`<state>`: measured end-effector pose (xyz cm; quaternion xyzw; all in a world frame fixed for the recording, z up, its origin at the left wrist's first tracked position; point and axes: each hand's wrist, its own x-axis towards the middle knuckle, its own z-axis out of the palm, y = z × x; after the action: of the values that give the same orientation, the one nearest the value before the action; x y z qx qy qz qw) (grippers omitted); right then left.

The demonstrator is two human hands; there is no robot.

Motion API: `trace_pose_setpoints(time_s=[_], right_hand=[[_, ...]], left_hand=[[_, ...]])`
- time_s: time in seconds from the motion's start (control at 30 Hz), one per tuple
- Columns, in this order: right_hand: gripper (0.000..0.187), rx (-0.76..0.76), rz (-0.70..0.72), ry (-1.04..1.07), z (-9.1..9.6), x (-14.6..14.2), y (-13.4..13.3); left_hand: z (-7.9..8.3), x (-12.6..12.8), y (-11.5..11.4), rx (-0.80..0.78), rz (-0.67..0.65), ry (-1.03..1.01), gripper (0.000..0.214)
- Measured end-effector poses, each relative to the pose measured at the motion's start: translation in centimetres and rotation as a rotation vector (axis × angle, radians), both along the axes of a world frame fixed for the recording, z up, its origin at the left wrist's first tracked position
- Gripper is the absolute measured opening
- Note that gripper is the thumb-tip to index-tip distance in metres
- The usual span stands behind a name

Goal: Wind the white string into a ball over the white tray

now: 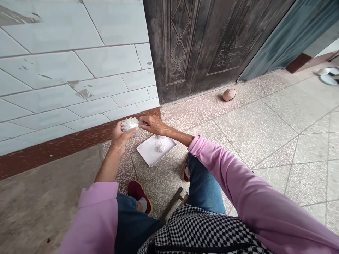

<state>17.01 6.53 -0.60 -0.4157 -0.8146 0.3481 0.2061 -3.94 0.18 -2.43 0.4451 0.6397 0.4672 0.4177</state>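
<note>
My left hand [119, 135] is closed around a thick bundle of thin white strands [129, 124], held up in front of me. My right hand [153, 124] pinches at the bundle's right edge with fingers pressed together. Below both hands a white square tray [148, 155] lies on the speckled floor. A small tangle of white thread [160, 147] rests on the tray. Both arms wear pink sleeves pushed up at the forearm.
I sit low, knees in blue jeans, red shoes [139, 193] on the terrazzo floor. A tiled wall with a red skirting [66, 144] runs on the left. A dark carved door [201, 46] stands ahead, with a round pinkish lid-like object [229, 94] near it.
</note>
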Motion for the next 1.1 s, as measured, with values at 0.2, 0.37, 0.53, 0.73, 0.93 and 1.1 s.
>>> trace_pose_setpoints(time_s=[0.2,0.37,0.53,0.73,0.93,1.1], right_hand=[[0.030,0.012,0.013,0.033,0.2,0.7,-0.1],[0.030,0.032,-0.001,0.086,-0.6,0.9,0.3],[0.032,0.032,0.012,0.110,-0.7,0.9,0.2],[0.021,0.081,0.040,0.080,-0.5,1.1,-0.3],[0.014,0.083,0.034,0.056,-0.3,1.0,-0.4],[0.014,0.068,0.023,0.103,0.0,0.9,-0.3]], left_hand=[[-0.2,-0.1,-0.1,-0.030,-0.042,-0.155,0.098],[-0.2,0.3,-0.1,0.015,-0.028,-0.195,0.094],[0.5,0.6,-0.3,0.020,-0.018,-0.161,0.086],[0.5,0.3,-0.2,0.033,-0.028,-0.128,0.083],[-0.1,0.0,0.1,0.058,-0.029,-0.098,0.087],[-0.3,-0.4,0.7,0.033,-0.037,-0.138,0.090]])
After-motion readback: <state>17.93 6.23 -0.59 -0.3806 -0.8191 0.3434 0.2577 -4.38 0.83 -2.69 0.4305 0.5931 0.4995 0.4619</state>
